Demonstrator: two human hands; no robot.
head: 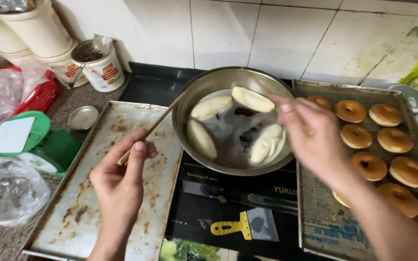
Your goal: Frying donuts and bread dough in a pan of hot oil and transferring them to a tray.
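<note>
Two hands are up over the stove. I see my left hand (119,181) pinching one thin wooden stick (153,126) between thumb and fingers, its far end at the rim of the steel frying pan (197,92). My right hand (310,135), blurred, fingers curled on a second stick (257,83) above that pan. Four pale raw doughnuts (252,99) float inside it; browned doughnuts (350,111) fill the tray (315,212) right of the pan.

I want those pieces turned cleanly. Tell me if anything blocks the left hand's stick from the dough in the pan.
Nothing visible does. The stick in the left hand runs clear over the pan rim toward the dough pieces.
</note>
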